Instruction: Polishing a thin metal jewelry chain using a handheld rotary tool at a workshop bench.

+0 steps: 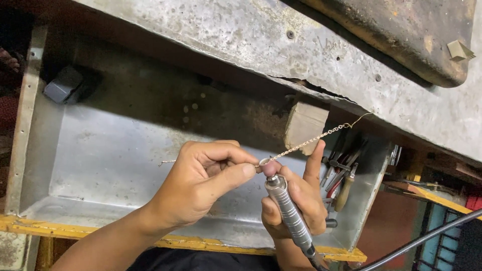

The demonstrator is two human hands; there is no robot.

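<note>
Starting at the far left, I see a small grey block [63,85] sitting in the back corner of the metal tray [100,155], well apart from my work. Moving in, my left hand [201,183] is closed in a pinch, thumb and forefinger clamped on the thin chain [306,144], with a short loose tail of it poking out to the left of my knuckles. Just to the right of that pinch, the small rounded tip of the rotary handpiece [288,213] sits right at the chain, touching or nearly so; I cannot tell which. My right hand [296,198] is wrapped around the ribbed metal barrel of that tool, with one finger raised to prop the chain from below. From there the chain runs taut, up and to the right, past the wooden bench peg [305,124] toward the worn bench edge [351,75]. Further right, pliers and other hand tools [341,175] lie heaped in the tray's corner, and the tool's black cable [427,236] trails off. My worry is the spinning tip grabbing a link: it could snatch the chain, wind it round the shaft or snap it. My pinching fingertips sit very close, so a slip could graze them.
</note>
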